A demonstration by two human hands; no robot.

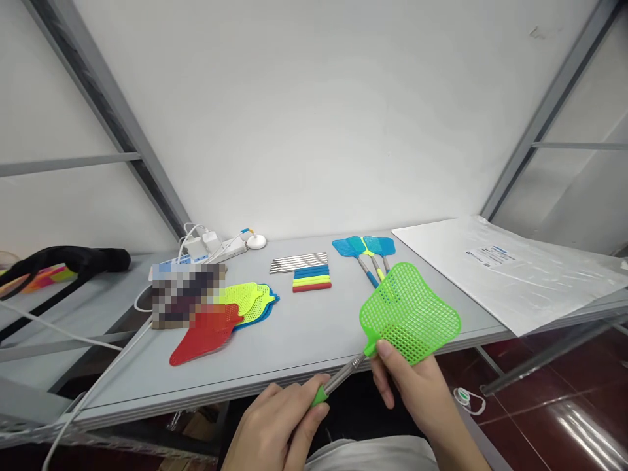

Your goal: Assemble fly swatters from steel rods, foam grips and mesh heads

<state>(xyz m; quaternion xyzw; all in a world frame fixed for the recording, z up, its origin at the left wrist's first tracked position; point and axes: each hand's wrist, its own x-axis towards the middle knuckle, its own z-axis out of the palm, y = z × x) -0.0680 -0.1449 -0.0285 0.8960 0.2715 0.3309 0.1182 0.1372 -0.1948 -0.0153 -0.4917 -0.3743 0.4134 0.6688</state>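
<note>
A green fly swatter point(410, 313) is held over the table's front edge. My left hand point(275, 425) is closed round its green handle grip and metal rod point(341, 376). My right hand point(417, 389) pinches the neck of the green mesh head from below, thumb on top. On the grey table point(304, 333) lie loose swatter heads: a red one point(206, 333) over yellow-green and blue ones point(252, 302). Behind them is a row of metal rods point(298, 262) with coloured handle grips point(312, 278). Three assembled blue swatters point(366, 250) lie at the back.
A white power strip with plugs and cables point(210, 247) sits at the back left beside a blurred patch. Clear plastic bags point(510, 271) cover the table's right end. A black object point(69, 260) lies on the left shelf. Grey frame bars run up both sides; red floor is below right.
</note>
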